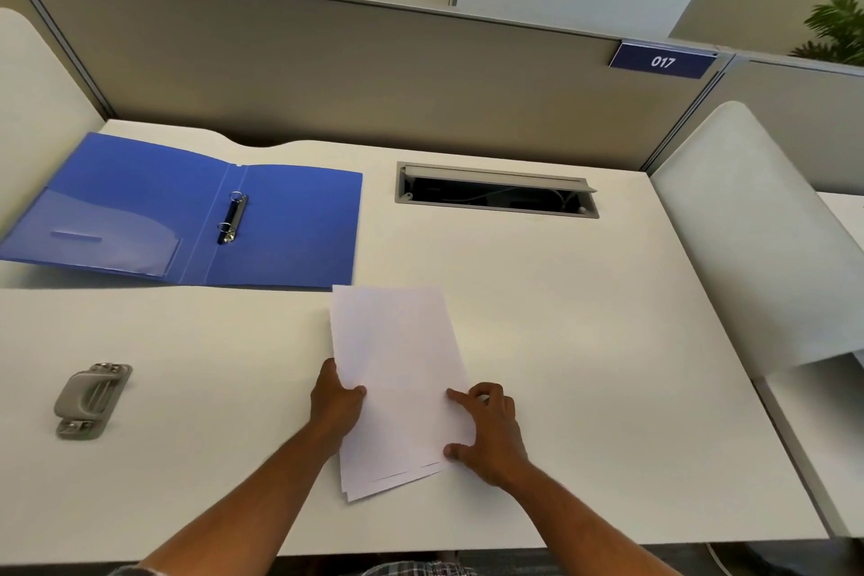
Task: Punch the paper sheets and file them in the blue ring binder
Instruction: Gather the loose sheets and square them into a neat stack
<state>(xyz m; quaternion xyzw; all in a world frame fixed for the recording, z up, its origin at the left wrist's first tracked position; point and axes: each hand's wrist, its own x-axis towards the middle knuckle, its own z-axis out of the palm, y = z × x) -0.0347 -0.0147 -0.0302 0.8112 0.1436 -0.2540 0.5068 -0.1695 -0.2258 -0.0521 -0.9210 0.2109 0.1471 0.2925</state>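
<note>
The left hand grips the left edge of a small stack of white paper sheets in the lower middle of the frame, thumb on top and fingers hidden under the paper. The right hand holds the stack's right edge, forefinger and thumb pressing on the top sheet, the other fingers curled beside it. The sheets are slightly fanned at their near corner and lie on the white desk. The blue ring binder lies open and flat at the upper left, its two metal rings closed, its near right corner just beside the top of the stack. A grey hole punch sits at the lower left, well apart from the paper.
</note>
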